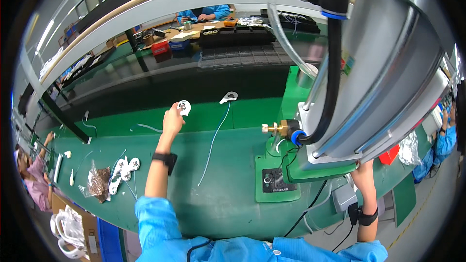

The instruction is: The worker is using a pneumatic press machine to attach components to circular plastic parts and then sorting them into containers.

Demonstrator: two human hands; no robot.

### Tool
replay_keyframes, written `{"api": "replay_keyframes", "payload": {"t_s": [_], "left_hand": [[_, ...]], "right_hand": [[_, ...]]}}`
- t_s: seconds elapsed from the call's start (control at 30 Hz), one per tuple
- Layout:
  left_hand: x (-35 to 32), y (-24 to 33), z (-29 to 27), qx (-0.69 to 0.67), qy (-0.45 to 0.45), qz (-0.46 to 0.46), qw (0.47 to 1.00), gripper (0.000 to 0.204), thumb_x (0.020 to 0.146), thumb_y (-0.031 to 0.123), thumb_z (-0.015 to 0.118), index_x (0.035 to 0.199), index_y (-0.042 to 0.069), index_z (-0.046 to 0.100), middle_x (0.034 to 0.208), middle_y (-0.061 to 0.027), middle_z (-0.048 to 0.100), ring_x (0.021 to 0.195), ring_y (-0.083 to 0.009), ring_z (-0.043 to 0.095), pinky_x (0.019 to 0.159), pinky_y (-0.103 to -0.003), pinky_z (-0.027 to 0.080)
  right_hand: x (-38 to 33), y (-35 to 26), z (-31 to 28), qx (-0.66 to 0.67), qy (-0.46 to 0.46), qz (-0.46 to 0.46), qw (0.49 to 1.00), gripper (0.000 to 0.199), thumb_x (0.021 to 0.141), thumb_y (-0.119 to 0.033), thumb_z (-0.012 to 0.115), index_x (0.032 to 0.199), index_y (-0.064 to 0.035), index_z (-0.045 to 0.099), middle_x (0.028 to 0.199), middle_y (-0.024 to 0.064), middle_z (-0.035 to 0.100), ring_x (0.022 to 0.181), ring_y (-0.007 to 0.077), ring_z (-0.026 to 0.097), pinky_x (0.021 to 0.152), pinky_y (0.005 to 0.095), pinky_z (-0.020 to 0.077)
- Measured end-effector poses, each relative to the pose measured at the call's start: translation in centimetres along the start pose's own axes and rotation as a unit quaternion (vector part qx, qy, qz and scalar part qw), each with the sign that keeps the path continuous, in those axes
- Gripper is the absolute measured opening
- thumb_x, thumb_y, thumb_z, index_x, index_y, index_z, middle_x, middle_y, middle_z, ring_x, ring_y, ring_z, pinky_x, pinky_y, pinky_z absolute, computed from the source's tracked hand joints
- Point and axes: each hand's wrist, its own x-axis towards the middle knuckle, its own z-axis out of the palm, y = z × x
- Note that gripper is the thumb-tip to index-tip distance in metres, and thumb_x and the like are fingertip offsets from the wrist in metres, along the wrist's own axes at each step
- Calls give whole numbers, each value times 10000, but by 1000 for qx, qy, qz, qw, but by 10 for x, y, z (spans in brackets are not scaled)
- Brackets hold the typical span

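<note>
My left hand (172,120) reaches out over the far part of the green table, its fingers closed on a small round white plastic part (184,107) with metal pieces in its middle. To the right of it lies a similar white part (229,97) with a thin pale-blue cable (212,145) trailing toward me. My right hand (363,173) is at the right side of a pneumatic press (388,73); the press head hides its fingers, so what they touch cannot be seen. Below the head stands the green press base with a black fixture (276,180).
At the left lie several white parts with cables (125,169) and a clear bag of small brown pieces (98,183). Beyond the table runs a dark conveyor (184,80) under a shelf frame. A grey box (344,197) with cables sits near the right edge. Other people work around.
</note>
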Motion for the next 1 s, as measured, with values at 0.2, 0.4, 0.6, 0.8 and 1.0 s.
{"api": "replay_keyframes", "payload": {"t_s": [0.2, 0.4, 0.6, 0.8, 1.0], "left_hand": [[-125, 131, -32, -367, -203, 34, 907, 193, 896, 96, 450, 1083, 48, 448, 699, -68, 643, 385, -55, 425, 396, -187, 334], [-178, 182, 11, -394, -301, 104, 862, 276, 901, 151, 480, 1141, 25, 430, 894, -84, 606, 735, -120, 546, 674, -238, 428], [-196, 195, 33, -225, -342, 177, 895, 322, 842, 275, 580, 1070, 46, 567, 865, -142, 620, 768, -274, 609, 686, -345, 453], [-200, 194, 35, -146, -230, 271, 923, 278, 791, 289, 638, 974, 79, 627, 807, -121, 637, 728, -287, 611, 620, -357, 461], [-189, 201, 26, -15, -191, 326, 926, 326, 728, 333, 677, 954, 100, 637, 816, -96, 629, 736, -294, 595, 638, -359, 464]], "right_hand": [[5, -16, 7, 94, -24, 67, 993, 263, 629, -15, 609, 891, 5, 604, 946, 219, 552, 982, 401, 468, 853, 444, 371], [4, -52, -5, 47, -47, -3, 998, 152, 680, -40, 621, 831, -25, 626, 733, 108, 577, 767, 262, 520, 787, 354, 363], [-11, -37, -23, -19, -61, -50, 997, 100, 710, -43, 615, 809, -55, 622, 723, 37, 582, 726, 191, 517, 781, 318, 326], [-19, -22, -23, -3, -79, -23, 997, 97, 712, -46, 613, 809, -53, 622, 728, 41, 584, 713, 188, 514, 761, 321, 319], [-6, -50, -6, 130, -105, -37, 985, 134, 720, -51, 618, 850, -20, 624, 727, 70, 586, 663, 195, 539, 661, 307, 395]]}}
